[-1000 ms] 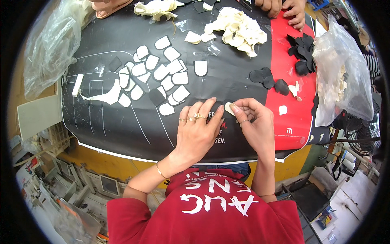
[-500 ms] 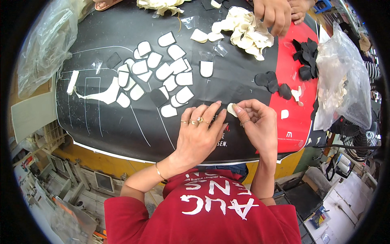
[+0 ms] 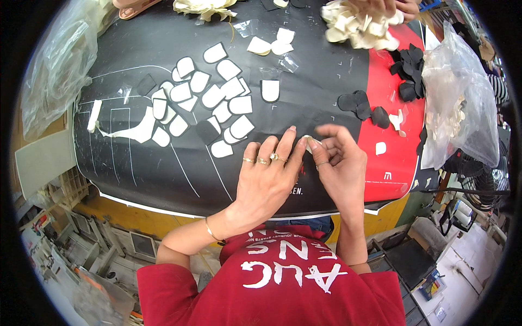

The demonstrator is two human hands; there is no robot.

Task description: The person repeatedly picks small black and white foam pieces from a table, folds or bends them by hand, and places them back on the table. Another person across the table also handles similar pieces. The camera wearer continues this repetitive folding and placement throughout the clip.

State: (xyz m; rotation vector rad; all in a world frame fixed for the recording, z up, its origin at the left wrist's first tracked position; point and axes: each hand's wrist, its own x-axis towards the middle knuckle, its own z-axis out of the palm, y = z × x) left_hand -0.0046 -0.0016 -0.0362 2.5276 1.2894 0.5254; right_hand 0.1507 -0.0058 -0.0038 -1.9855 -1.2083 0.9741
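Observation:
A small cream-white fabric piece is pinched in the fingertips of my right hand, its outer fingers curled. My left hand, with rings on its fingers, meets it from the other side; its thumb and index fingertip close on the near edge of the piece. The piece is tilted and mostly covered by fingertips. To the left of my hands lie several white D-shaped pieces on slightly larger dark backings. One dark piece lies dark side up among them.
Across the table, another person's hands are at a cream pile. Black pieces lie on the red part of the table cover. Clear plastic bags stand at the right and left. A white strip lies far left.
My left thumb and index finger have come in to the cream-white piece, which now tilts up between both hands. The other person's cream pile has shifted right and away.

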